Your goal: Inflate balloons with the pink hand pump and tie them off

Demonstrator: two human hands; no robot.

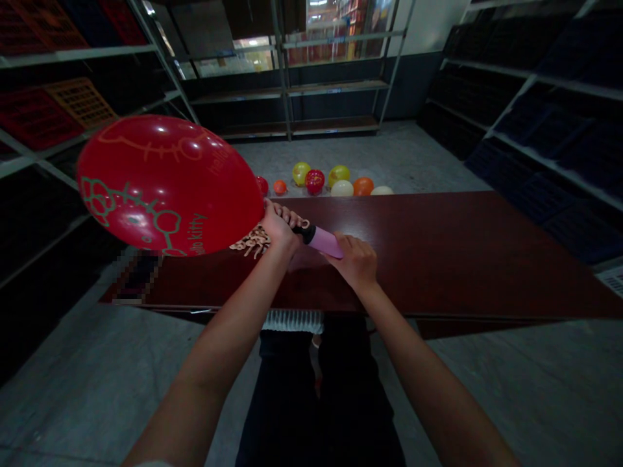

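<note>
A large inflated red balloon [170,185] with a printed cartoon outline and "hello kitty" lettering fills the left of the view. My left hand [281,227] is closed around its neck, where it meets the black end of a pink hand pump [325,241]. My right hand [357,259] grips the pump's other end, and its fingers partly cover it. A small beige ring shows on the black end near my left fingers. Just left of my left hand lies a pile of small beige curled pieces [252,242], partly hidden by the balloon and hand.
The dark red table [448,253] stretches in front of me. At its left end is a blurred patch [137,277]. On the floor beyond lie several balloons, among them a yellow balloon [339,176] and an orange balloon [363,187]. Shelves with crates [80,100] line the sides.
</note>
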